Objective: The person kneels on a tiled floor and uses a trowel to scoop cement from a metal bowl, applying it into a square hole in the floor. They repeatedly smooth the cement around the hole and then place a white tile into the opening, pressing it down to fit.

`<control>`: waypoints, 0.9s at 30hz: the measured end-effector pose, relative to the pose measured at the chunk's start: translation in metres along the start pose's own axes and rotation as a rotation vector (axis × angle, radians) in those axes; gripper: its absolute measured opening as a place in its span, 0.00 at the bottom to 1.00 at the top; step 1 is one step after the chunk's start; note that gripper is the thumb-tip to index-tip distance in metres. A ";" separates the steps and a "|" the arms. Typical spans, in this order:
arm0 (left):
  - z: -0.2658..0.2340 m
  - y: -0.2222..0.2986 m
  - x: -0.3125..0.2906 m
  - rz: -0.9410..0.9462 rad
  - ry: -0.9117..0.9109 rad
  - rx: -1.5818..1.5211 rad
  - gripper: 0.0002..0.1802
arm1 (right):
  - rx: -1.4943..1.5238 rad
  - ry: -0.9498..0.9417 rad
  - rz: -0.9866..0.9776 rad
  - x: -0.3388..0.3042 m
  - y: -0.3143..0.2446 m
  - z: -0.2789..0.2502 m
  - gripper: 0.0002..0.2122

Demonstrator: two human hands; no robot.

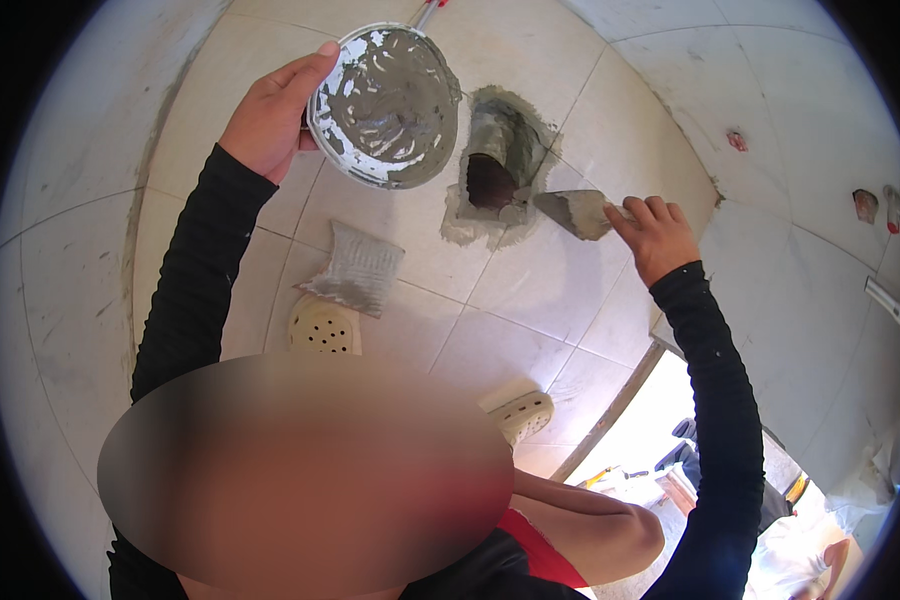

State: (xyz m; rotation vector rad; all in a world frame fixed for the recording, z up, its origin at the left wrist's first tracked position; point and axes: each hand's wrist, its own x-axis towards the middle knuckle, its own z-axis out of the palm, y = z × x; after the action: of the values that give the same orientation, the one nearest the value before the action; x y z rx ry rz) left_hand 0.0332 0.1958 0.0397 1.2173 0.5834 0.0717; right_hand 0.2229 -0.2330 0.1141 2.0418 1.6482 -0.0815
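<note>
My left hand (273, 112) grips the rim of a round bucket (390, 105), tilted so that its mouth faces me. Wet grey mortar coats the inside, with white patches along the wall. In my right hand (656, 238) is a trowel (575, 213), its pointed blade smeared with mortar and directed left. The blade tip is close to the right edge of a hole (492, 180) in the tiled floor. Rough grey mortar rings that hole, and its inside is dark at the near end. Whether the blade touches the edge I cannot tell.
A broken piece of ridged tile (362, 268) lies on the floor near a cream clog (324, 328); another clog (523, 416) is farther right. Tiled walls rise on both sides. At lower right a doorway shows tools and part of a person (805, 555). A blurred oval covers the lower middle.
</note>
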 end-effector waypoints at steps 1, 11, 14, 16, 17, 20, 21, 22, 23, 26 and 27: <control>0.000 -0.001 0.000 -0.002 0.029 -0.006 0.29 | 0.002 0.013 0.006 0.002 0.003 -0.006 0.22; 0.004 -0.006 0.004 0.043 -0.029 -0.010 0.29 | -0.193 -0.114 -0.074 0.109 -0.009 -0.050 0.10; 0.000 -0.005 0.004 0.043 -0.051 0.005 0.29 | -0.278 -0.244 -0.086 0.150 -0.011 -0.053 0.09; -0.004 -0.004 0.003 0.061 -0.001 -0.017 0.29 | -0.291 -0.344 -0.094 0.172 -0.014 -0.056 0.07; -0.008 -0.003 0.002 0.069 0.027 -0.027 0.29 | -0.289 -0.339 -0.090 0.180 -0.016 -0.058 0.07; -0.020 0.000 0.001 0.074 0.058 -0.025 0.28 | -0.279 -0.396 -0.083 0.204 -0.024 -0.061 0.08; -0.025 0.001 -0.002 0.049 0.055 0.002 0.28 | -0.228 -0.411 -0.096 0.207 -0.034 -0.058 0.08; -0.026 0.000 -0.002 0.052 0.060 0.017 0.28 | -0.203 -0.413 -0.102 0.211 -0.035 -0.054 0.08; -0.028 -0.002 0.000 0.055 0.064 0.025 0.28 | -0.186 -0.462 -0.095 0.218 -0.038 -0.050 0.08; -0.031 -0.005 0.003 0.029 0.038 0.026 0.28 | -0.110 -0.568 -0.057 0.238 -0.047 -0.034 0.09; -0.031 -0.005 0.003 0.030 0.045 0.018 0.28 | -0.075 -0.574 -0.033 0.242 -0.053 -0.027 0.09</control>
State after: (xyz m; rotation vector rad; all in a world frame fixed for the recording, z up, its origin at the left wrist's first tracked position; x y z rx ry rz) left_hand 0.0204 0.2218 0.0272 1.2451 0.6060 0.1195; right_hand 0.2299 0.0029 0.0335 1.7177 1.2964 -0.5541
